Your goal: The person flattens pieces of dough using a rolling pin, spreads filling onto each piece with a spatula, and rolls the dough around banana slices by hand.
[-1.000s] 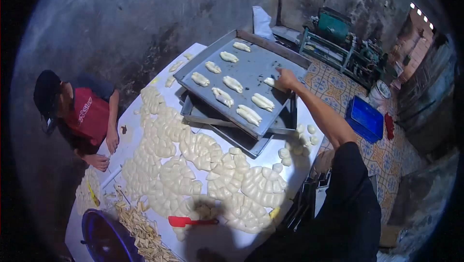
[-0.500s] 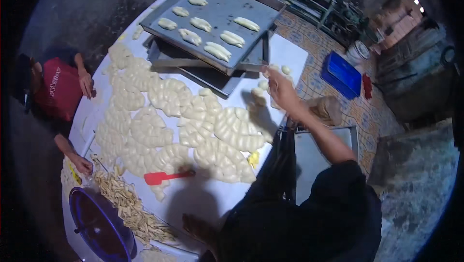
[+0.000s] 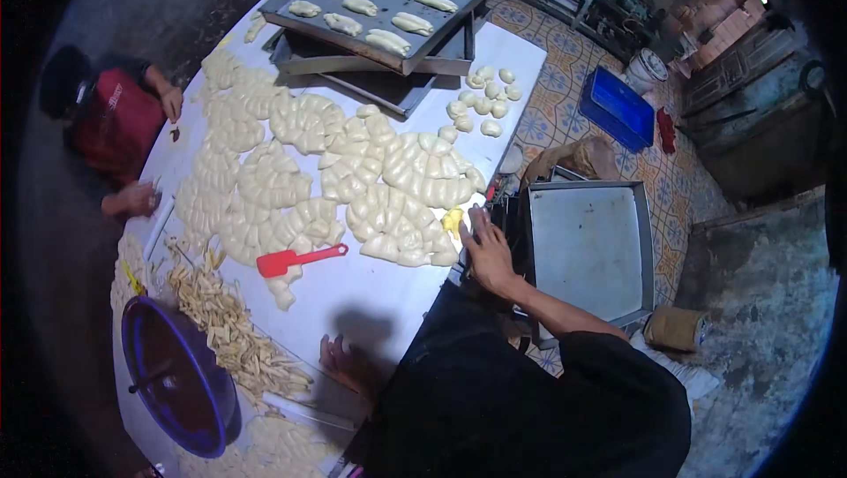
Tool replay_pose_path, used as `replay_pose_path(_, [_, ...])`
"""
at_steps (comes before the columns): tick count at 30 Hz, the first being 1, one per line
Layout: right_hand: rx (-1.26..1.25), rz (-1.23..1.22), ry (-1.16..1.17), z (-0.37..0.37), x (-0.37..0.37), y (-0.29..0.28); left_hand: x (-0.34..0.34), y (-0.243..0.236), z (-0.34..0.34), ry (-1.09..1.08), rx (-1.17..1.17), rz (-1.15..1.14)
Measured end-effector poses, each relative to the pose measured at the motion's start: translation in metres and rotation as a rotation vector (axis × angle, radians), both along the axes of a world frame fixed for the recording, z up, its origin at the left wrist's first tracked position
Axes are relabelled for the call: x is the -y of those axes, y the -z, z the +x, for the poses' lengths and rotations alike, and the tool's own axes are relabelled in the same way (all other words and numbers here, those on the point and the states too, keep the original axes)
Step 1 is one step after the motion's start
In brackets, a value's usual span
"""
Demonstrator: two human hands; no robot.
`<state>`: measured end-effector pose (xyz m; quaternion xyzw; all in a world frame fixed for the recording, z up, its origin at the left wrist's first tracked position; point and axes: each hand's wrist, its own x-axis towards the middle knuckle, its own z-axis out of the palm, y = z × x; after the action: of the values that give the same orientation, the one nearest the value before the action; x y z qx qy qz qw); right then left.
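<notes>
My right hand (image 3: 488,255) rests at the table's right edge, fingers spread. Its fingertips lie right beside a small soft yellow lump (image 3: 452,221); whether they touch it I cannot tell. My left hand (image 3: 348,367) is low over the near edge of the white table, partly hidden by its own shadow and my dark clothing, with fingers apart and nothing visible in them. Many pale dough pieces (image 3: 415,169), packed side by side, cover the middle of the table. A red spatula (image 3: 300,259) lies on their near side.
Shaped dough rolls sit on a metal tray (image 3: 304,23) stacked on others at the back. Round dough balls (image 3: 483,100) lie near it. A purple basin (image 3: 176,381) and cut strips (image 3: 229,319) are at left, by a co-worker (image 3: 115,125). An empty tray (image 3: 587,248) stands right.
My right hand has left the far tray's near corner and come back toward me, to the yellow lump. The view has shifted, uncovering the dough balls. My left hand's fingers show more clearly.
</notes>
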<state>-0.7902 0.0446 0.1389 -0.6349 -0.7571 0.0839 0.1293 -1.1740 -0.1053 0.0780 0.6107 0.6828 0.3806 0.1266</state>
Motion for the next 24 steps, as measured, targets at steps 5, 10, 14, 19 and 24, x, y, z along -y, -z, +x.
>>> replay_pose_path(5, [-0.141,-0.006,-0.179,-0.019,0.002,-0.049,0.039,0.049,-0.015,-0.166,-0.154,-0.074])
replay_pose_path(10, [-0.316,-0.163,-0.775,-0.143,0.023,-0.062,0.02,-0.06,0.015,-0.339,0.114,-0.091])
replay_pose_path(14, [0.007,-0.035,-0.819,-0.267,0.031,-0.035,0.021,-0.082,0.026,-0.43,0.294,0.228])
replay_pose_path(19, [0.042,-0.258,-1.22,-0.202,0.023,-0.037,0.036,-0.077,0.014,-0.44,0.192,0.273])
replay_pose_path(24, [0.132,-0.063,-0.682,-0.271,0.003,-0.026,0.027,-0.082,0.014,-0.455,0.242,0.309])
